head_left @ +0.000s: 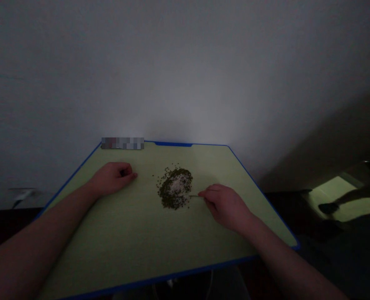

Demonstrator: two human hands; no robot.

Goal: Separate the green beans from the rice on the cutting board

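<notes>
A pile of small green beans [165, 195], probably mung beans, lies on the pale table [134, 233] with whitish grains [179, 185], like rice, in its middle. A few loose beans are scattered around its upper and left edges. My right hand [224, 205] pinches a thin, straight stick [196, 196] whose tip reaches the pile's right edge. The stick is too fine for me to tell whether it is a toothpick or one leg of tweezers. To the left of the pile, my left hand [114, 178] rests on the table with its fingers curled in and nothing visible in them.
At the table's back left corner lies a flat item [122, 143], pixelated out. A blue rim [174, 144] edges the table, which stands against a grey wall [185, 75]. To the right, another person's arm [356, 193] extends over a second pale table [331, 189].
</notes>
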